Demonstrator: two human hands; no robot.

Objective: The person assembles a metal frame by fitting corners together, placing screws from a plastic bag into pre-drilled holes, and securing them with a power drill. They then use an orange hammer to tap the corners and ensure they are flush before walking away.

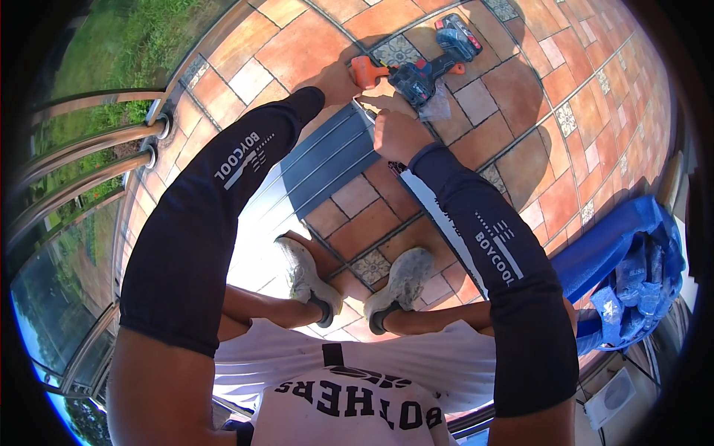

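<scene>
Ahead of me, my left hand (337,84) is closed at the side of a small orange-cased tool (368,72) whose exact kind I cannot make out. My right hand (399,134) has its fingers bent at the far end of a grey ribbed panel (327,160), close to my left hand. Between its fingertips and the panel's end shows a thin pale strip (364,111). What the right fingers grip is partly hidden. A cordless drill (416,80) with a red-marked battery lies on the tiles just beyond both hands.
A small clear plastic bag (436,104) lies beside the drill. A long white-edged strip (446,223) runs under my right forearm. Blue plastic wrapping (625,267) is bunched at right. Metal railing (89,149) with glass borders the left. My shoes (401,279) stand on terracotta tiles.
</scene>
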